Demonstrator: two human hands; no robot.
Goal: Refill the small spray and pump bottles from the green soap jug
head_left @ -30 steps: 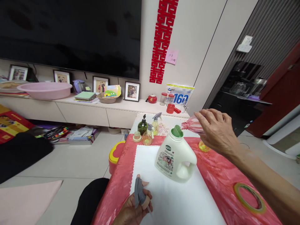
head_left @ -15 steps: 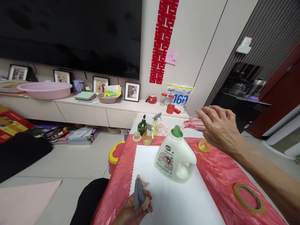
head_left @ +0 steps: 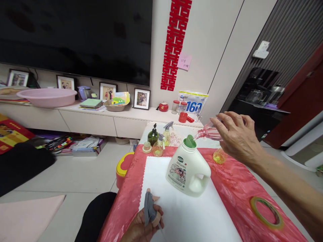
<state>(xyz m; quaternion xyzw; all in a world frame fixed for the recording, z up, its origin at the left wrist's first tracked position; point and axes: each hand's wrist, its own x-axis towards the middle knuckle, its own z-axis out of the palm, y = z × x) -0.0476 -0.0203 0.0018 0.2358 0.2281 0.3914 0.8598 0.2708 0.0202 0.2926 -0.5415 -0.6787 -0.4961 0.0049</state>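
My right hand (head_left: 237,134) is wrapped round a clear pink bottle (head_left: 207,131), tipped with its neck pointing left. Its mouth is at the green-lined opening of a pale green detergent jug (head_left: 188,171), and a thin stream of liquid shows there. The jug stands upright, uncapped, on a white sheet (head_left: 209,215), its handle to the right. In my left hand (head_left: 141,227), low in the view, is a grey spray trigger head (head_left: 149,208) with a beige collar and a thin tube hanging down.
Spray bottles (head_left: 158,148), a dark green pump bottle (head_left: 153,136) and a jug cap (head_left: 146,147) stand at the far left of the red-covered table (head_left: 229,181). To the right are a small yellow bottle (head_left: 219,156) and a tape roll (head_left: 266,213). A yellow-topped stool (head_left: 123,166) stands left.
The whole view has shifted very slightly. Both hands keep nearly the same places, with the pink bottle still tipped at the jug's mouth.
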